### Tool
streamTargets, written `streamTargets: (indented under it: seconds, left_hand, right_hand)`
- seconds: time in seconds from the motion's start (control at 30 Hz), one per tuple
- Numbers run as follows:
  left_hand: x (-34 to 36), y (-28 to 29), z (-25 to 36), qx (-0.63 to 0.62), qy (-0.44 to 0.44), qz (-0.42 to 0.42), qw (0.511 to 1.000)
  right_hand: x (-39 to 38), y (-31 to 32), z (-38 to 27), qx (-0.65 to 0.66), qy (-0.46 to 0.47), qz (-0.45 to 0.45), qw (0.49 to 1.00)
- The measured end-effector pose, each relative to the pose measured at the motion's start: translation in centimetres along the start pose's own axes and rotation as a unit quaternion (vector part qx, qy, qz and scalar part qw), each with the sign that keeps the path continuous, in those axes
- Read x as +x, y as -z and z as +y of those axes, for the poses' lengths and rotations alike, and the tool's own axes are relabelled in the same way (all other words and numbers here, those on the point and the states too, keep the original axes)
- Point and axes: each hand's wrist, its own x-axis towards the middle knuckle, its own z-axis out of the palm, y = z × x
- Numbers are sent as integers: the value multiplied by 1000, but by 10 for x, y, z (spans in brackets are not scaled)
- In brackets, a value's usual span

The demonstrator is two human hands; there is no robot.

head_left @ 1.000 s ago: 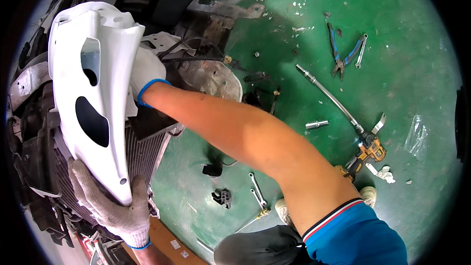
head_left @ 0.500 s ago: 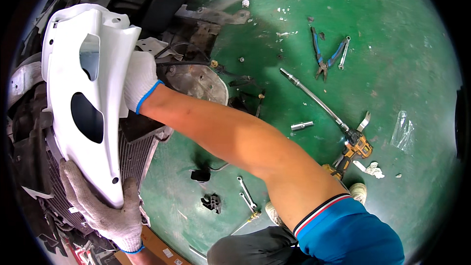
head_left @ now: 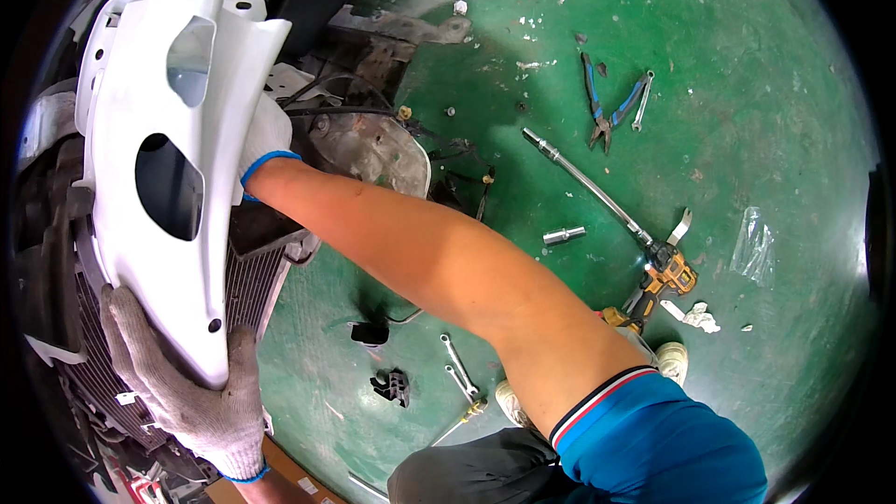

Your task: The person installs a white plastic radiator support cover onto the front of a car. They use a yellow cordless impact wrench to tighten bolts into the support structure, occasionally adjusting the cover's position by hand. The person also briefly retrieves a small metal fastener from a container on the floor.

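Note:
A long white car body panel (head_left: 154,47) with two large cutouts and small bolt holes lies tilted over the car's front end, narrowing to a tip near me. Around that tip, my gloved left hand (head_left: 201,401) grips the panel, thumb on the right side and fingers on the left. My right hand (head_left: 268,135), in a white glove with a blue cuff, holds the panel at its right edge from behind; its fingers are hidden there. Beneath the panel show a finned radiator (head_left: 257,289) and dark car parts.
Pliers (head_left: 602,112) and a small wrench (head_left: 644,101) lie on the green floor, with a yellow-black power tool (head_left: 667,271) on a long extension, a socket (head_left: 564,235), more wrenches (head_left: 457,369), black plastic pieces (head_left: 392,386) and clear plastic (head_left: 752,247). A cardboard box (head_left: 285,476) sits below my left hand.
The panel has tilted, its wide far end rising and shifting slightly right. Both hands have moved slightly with it, still at the same parts of the panel.

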Motion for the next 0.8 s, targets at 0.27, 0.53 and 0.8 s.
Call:
streamTargets:
  seconds: [0.27,0.53,0.8]
  left_hand:
    - [6,-2,7,-11,3,10,1000]
    - [7,0,12,-15,10,7,1000]
    - [8,1,13,-19,9,4,1000]
  right_hand:
    - [17,-34,26,601,1,-12,799]
    - [23,-40,36,541,29,16,841]
    - [21,-44,42,556,-7,55,829]
